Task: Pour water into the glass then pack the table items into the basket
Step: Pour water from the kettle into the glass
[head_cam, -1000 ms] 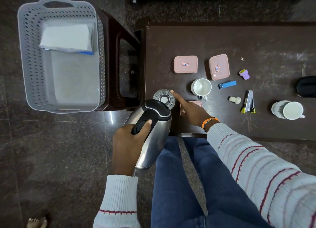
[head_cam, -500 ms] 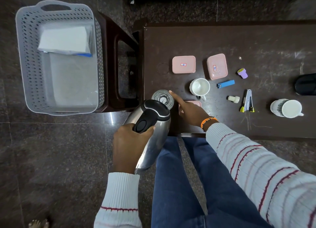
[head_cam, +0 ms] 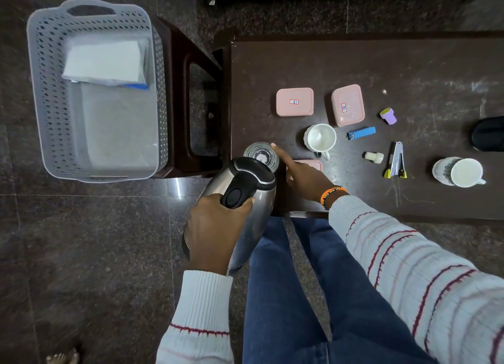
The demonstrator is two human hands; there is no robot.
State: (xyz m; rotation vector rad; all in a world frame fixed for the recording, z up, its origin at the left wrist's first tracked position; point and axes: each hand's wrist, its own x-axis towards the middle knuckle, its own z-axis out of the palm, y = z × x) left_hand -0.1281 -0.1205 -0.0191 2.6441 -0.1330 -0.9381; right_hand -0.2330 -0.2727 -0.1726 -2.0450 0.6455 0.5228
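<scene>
Little has shifted since the last look: the steel kettle (head_cam: 245, 213) stays tipped, its spout end over the glass (head_cam: 261, 156), and the thumb has slid down off the black handle's top. Left hand (head_cam: 215, 232) has its fingers wrapped tight round that handle. Right hand (head_cam: 302, 176) steadies the glass at the dark table's (head_cam: 409, 63) near-left corner, index finger stretched along its rim, the other fingers curled beside it. The grey basket (head_cam: 41, 104) sits well off to the left on a stool (head_cam: 185, 90), folded white paper (head_cam: 106, 63) inside it.
</scene>
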